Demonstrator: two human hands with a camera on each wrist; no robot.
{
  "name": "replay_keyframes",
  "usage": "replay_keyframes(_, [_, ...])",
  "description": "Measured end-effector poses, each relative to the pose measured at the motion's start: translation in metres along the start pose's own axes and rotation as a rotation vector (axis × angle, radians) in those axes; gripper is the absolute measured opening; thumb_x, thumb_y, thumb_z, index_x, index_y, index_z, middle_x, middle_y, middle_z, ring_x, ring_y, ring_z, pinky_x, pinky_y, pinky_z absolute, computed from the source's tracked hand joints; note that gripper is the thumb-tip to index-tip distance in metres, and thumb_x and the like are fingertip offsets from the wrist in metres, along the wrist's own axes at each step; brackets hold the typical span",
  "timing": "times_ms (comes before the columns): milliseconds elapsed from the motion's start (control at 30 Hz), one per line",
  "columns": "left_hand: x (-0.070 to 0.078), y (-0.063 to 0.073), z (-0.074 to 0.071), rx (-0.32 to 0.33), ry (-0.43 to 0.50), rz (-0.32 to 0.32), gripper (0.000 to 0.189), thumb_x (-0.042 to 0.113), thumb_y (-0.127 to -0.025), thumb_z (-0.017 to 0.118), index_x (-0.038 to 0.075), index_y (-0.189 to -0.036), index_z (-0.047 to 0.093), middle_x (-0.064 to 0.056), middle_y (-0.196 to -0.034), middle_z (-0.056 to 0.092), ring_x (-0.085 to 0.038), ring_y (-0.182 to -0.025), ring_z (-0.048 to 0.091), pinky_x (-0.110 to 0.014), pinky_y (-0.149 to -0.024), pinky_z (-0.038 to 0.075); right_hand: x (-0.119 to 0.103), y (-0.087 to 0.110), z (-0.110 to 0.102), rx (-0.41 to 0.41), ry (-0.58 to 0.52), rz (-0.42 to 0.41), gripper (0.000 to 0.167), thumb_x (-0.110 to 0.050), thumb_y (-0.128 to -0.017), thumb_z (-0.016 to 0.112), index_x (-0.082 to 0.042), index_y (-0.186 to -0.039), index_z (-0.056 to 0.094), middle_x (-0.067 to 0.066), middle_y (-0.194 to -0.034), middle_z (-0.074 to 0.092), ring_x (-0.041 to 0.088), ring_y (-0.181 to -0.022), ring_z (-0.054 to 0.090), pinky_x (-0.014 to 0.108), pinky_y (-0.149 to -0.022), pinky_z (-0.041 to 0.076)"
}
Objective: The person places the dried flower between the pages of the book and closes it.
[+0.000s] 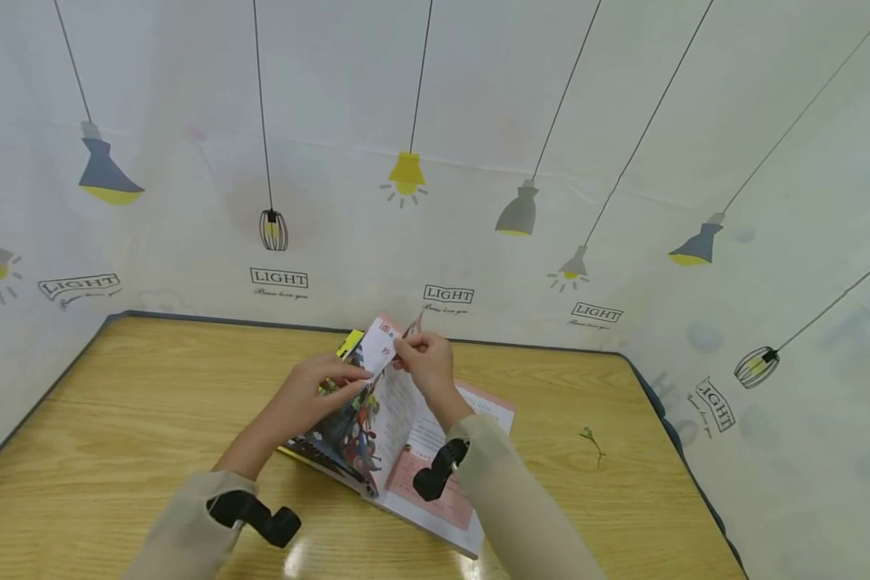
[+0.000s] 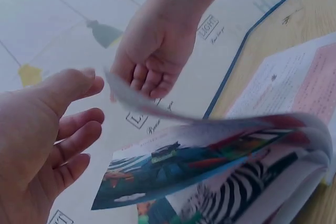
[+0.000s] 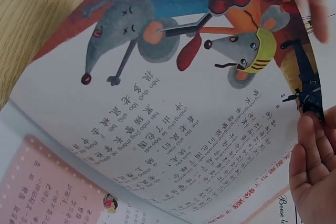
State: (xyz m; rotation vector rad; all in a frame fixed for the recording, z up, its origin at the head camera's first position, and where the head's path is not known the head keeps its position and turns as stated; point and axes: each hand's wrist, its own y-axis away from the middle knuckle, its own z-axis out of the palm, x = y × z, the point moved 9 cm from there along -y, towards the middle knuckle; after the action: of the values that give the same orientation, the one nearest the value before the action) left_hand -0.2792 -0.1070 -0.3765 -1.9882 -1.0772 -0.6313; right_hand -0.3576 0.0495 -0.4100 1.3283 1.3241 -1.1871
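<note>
An illustrated storybook (image 1: 464, 419) lies spread on the wooden table. My right hand (image 1: 429, 366) pinches the top edge of a page (image 3: 157, 66), which stands curved up from the book. That page carries drawn mice and rows of Chinese text. To its left, my left hand (image 1: 315, 395) has its fingers loosely extended beside the lifted page, gripping nothing. In the left wrist view, a gap shows between the left hand (image 2: 50, 135) and the page edge. Pictured pages, one with a zebra (image 2: 236, 187), fan out below.
A small green sprig (image 1: 590, 443) lies on the table (image 1: 551, 499) right of the book. Behind the table hangs a pale cloth (image 1: 348, 201) printed with lamps and the word LIGHT. The table's dark edge (image 1: 544, 346) runs just beyond the book.
</note>
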Motion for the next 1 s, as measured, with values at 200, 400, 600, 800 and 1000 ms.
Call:
replay_keyframes(200, [0.015,-0.005,0.015,-0.129,0.009,0.015,0.024,0.025,-0.086,0.065,0.008,-0.100,0.072,0.003,-0.085,0.061,-0.008,-0.065,0.053,-0.025,-0.057,0.045,0.000,0.000,0.002,0.028,0.012,-0.025,0.013,-0.009,-0.083,0.066,0.002,-0.077,0.064,0.003,-0.059,0.061,0.009,-0.049,0.057,0.027,-0.055,0.047])
replay_keyframes(400, [0.010,-0.004,0.019,-0.142,-0.085,-0.052,0.020,0.010,-0.082,0.069,0.006,-0.101,0.071,0.001,-0.083,0.056,-0.007,-0.060,0.048,-0.024,-0.053,0.042,-0.001,0.000,0.004,0.049,0.010,-0.048,0.012,-0.008,-0.082,0.066,0.003,-0.077,0.063,0.002,-0.059,0.060,0.008,-0.049,0.056,0.023,-0.053,0.046])
replay_keyframes(600, [0.006,-0.002,0.016,-0.102,-0.115,-0.033,0.020,-0.002,-0.078,0.068,0.001,-0.098,0.070,0.000,-0.078,0.056,-0.006,-0.062,0.051,-0.023,-0.054,0.044,0.002,0.000,0.007,0.029,-0.028,-0.024,0.012,-0.008,-0.082,0.066,0.003,-0.078,0.063,0.006,-0.064,0.063,0.009,-0.051,0.057,0.029,-0.059,0.051])
replay_keyframes(800, [-0.008,0.002,0.010,-0.063,-0.130,-0.076,0.021,0.000,-0.078,0.069,0.002,-0.098,0.071,0.001,-0.077,0.054,-0.009,-0.067,0.051,-0.024,-0.057,0.044,0.004,0.000,0.009,-0.061,0.042,0.005,0.018,-0.014,-0.085,0.065,0.003,-0.086,0.065,0.008,-0.071,0.065,0.011,-0.057,0.059,0.037,-0.067,0.051])
replay_keyframes(1000, [-0.039,0.012,0.005,-0.051,-0.138,-0.173,0.022,0.005,-0.079,0.069,0.005,-0.101,0.071,0.002,-0.078,0.055,-0.011,-0.068,0.050,-0.026,-0.060,0.044,0.015,0.001,-0.001,-0.122,0.078,0.043,0.020,-0.014,-0.088,0.062,0.003,-0.096,0.067,0.007,-0.074,0.065,0.011,-0.061,0.060,0.038,-0.071,0.049])
